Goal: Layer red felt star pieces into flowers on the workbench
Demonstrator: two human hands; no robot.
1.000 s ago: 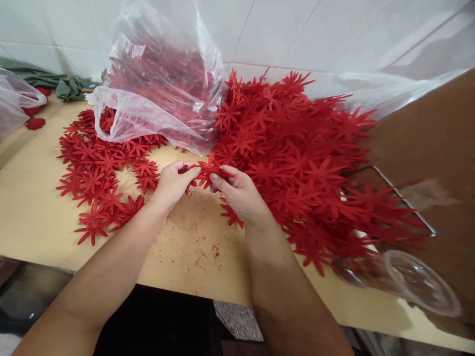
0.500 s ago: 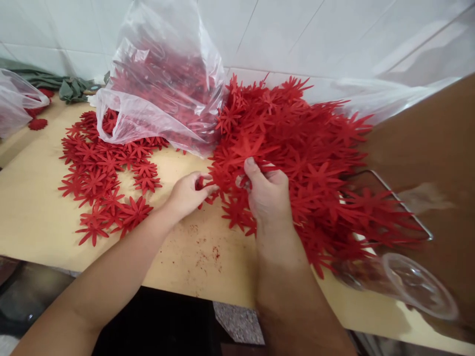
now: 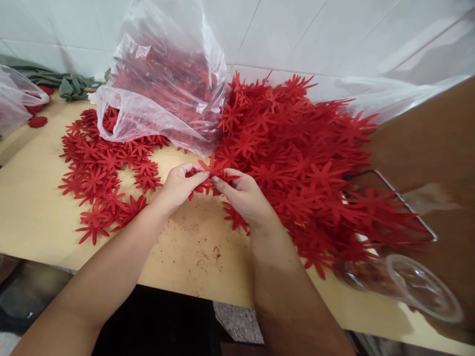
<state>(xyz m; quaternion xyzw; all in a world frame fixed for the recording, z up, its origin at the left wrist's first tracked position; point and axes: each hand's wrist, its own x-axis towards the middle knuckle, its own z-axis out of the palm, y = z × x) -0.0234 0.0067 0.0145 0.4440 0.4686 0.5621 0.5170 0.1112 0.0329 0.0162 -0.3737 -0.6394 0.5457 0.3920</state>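
Both grips pinch one red flower cutout [image 3: 212, 170] between thumb and fingertips, just above the desk [image 3: 33, 217]: the left hand [image 3: 180, 185] on its left edge, the right hand [image 3: 243, 195] on its right. Half a second ago the right hand was reaching into the big red pile [image 3: 308, 163]; now it has drawn back to meet the left. A clear bag [image 3: 166, 84] stands behind, with laid-out flowers [image 3: 100, 173] on the left.

tan table [image 3: 33, 217], red felt flowers [image 3: 297, 158]
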